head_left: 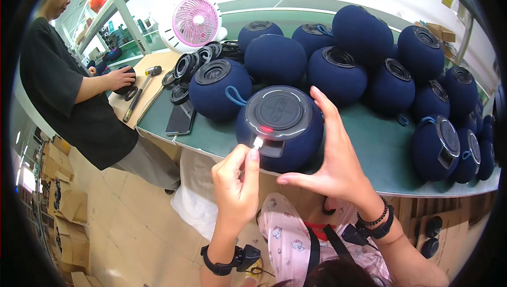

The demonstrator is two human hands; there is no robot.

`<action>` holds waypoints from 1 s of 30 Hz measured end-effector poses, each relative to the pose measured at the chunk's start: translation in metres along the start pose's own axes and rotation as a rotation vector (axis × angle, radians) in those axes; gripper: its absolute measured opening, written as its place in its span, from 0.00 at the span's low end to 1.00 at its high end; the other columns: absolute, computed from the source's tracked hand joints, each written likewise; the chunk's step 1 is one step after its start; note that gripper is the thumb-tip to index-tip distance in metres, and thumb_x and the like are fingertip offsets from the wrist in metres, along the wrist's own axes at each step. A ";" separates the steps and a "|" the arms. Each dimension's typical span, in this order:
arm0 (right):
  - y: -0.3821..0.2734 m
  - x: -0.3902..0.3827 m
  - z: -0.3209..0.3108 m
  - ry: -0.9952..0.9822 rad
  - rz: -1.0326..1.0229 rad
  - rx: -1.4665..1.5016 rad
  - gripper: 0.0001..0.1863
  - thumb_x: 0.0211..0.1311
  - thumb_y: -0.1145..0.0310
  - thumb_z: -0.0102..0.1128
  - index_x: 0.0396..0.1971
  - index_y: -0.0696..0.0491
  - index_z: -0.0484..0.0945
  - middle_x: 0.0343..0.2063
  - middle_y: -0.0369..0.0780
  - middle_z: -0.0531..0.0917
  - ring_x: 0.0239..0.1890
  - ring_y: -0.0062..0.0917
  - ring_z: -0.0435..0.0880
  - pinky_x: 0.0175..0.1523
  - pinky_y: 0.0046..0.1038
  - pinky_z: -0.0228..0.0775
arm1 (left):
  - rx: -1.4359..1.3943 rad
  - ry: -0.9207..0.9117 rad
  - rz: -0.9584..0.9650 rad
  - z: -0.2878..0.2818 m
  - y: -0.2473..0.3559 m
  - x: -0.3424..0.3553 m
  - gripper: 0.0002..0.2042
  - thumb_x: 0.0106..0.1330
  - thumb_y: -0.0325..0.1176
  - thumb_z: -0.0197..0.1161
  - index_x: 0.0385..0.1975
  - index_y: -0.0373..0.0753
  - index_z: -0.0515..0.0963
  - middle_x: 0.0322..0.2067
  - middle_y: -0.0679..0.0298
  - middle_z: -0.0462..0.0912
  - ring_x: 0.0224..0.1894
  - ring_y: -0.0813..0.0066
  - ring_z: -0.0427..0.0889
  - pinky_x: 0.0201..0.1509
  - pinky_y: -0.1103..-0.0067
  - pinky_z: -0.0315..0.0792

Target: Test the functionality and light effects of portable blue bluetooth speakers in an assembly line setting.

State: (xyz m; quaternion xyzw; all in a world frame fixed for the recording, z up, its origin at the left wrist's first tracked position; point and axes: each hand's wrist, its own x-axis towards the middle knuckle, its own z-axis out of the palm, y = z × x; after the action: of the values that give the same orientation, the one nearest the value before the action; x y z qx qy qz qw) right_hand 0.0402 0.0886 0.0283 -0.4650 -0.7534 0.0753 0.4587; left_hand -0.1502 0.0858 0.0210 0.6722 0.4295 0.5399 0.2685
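A navy round speaker (280, 120) with a glossy dark top and a small red light sits at the bench's front edge. My left hand (235, 184) is closed, pinching a small white connector (257, 142) at an opening on the speaker's front. My right hand (335, 160) curves round the speaker's right side, fingers up along it and thumb low at the front, holding it. A blue loop strap (234, 94) sticks out at its left.
More navy speakers (274, 59) crowd the green bench (369, 176). Black rings (184, 66), a phone (179, 119) and a white-and-pink fan (195, 20) lie or stand leftward. A co-worker (63, 91) handles a dark object beside a mallet (152, 71). Cardboard boxes (71, 202) stand below.
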 end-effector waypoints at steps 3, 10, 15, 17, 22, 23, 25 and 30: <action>-0.010 0.013 0.008 0.006 -0.025 -0.148 0.68 0.26 0.50 0.83 0.69 0.57 0.51 0.66 0.54 0.59 0.67 0.49 0.61 0.69 0.42 0.56 | -0.024 0.009 0.078 0.007 -0.002 0.000 0.11 0.68 0.25 0.55 0.21 0.32 0.70 0.15 0.69 0.63 0.19 0.86 0.58 0.21 0.81 0.52; -0.018 0.020 0.017 0.022 0.061 -0.169 0.62 0.26 0.54 0.79 0.68 0.55 0.55 0.58 0.58 0.63 0.61 0.54 0.64 0.63 0.47 0.61 | -0.162 0.084 0.039 0.014 -0.011 -0.007 0.12 0.68 0.24 0.54 0.21 0.31 0.67 0.17 0.70 0.62 0.21 0.87 0.56 0.23 0.82 0.51; -0.020 0.018 0.019 0.068 0.044 -0.210 0.59 0.28 0.56 0.77 0.66 0.58 0.56 0.57 0.53 0.65 0.59 0.50 0.68 0.62 0.42 0.64 | -0.209 0.077 0.024 0.016 -0.013 -0.012 0.13 0.72 0.27 0.51 0.23 0.34 0.66 0.22 0.75 0.62 0.27 0.89 0.55 0.28 0.86 0.51; -0.020 0.018 0.018 0.070 0.044 -0.220 0.60 0.28 0.56 0.77 0.66 0.58 0.56 0.58 0.54 0.65 0.59 0.50 0.68 0.62 0.42 0.64 | -0.216 0.098 0.029 0.017 -0.008 -0.014 0.13 0.72 0.27 0.49 0.22 0.33 0.65 0.21 0.72 0.63 0.26 0.87 0.57 0.29 0.85 0.53; -0.007 0.030 0.015 0.113 0.088 -0.333 0.63 0.25 0.56 0.78 0.68 0.58 0.54 0.57 0.55 0.65 0.60 0.51 0.67 0.63 0.41 0.63 | -0.121 0.092 0.400 0.014 0.022 -0.030 0.13 0.71 0.29 0.46 0.21 0.34 0.62 0.21 0.67 0.63 0.26 0.81 0.59 0.30 0.82 0.55; -0.004 0.032 0.014 0.098 0.104 -0.336 0.64 0.25 0.58 0.80 0.68 0.59 0.53 0.55 0.59 0.66 0.59 0.53 0.66 0.62 0.45 0.63 | -0.116 0.104 0.275 0.009 0.025 -0.031 0.14 0.71 0.29 0.46 0.21 0.35 0.62 0.21 0.68 0.62 0.26 0.82 0.58 0.30 0.82 0.55; -0.001 0.030 0.013 0.097 0.081 -0.323 0.64 0.25 0.57 0.80 0.67 0.59 0.53 0.55 0.59 0.65 0.59 0.53 0.66 0.62 0.45 0.63 | -0.139 0.162 0.060 0.002 0.024 -0.029 0.14 0.73 0.32 0.47 0.22 0.37 0.61 0.21 0.69 0.61 0.26 0.84 0.57 0.30 0.83 0.54; -0.002 0.022 -0.002 0.061 0.047 -0.278 0.63 0.25 0.56 0.80 0.67 0.57 0.55 0.55 0.60 0.65 0.59 0.53 0.66 0.62 0.44 0.63 | -0.266 0.075 -0.004 -0.003 -0.003 -0.012 0.13 0.74 0.31 0.49 0.25 0.35 0.69 0.21 0.70 0.67 0.25 0.87 0.62 0.29 0.85 0.57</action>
State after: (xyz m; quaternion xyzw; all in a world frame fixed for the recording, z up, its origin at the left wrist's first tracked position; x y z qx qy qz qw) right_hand 0.0370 0.1043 0.0439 -0.5434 -0.7313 -0.0333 0.4109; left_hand -0.1542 0.0762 0.0131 0.6092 0.3651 0.6164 0.3400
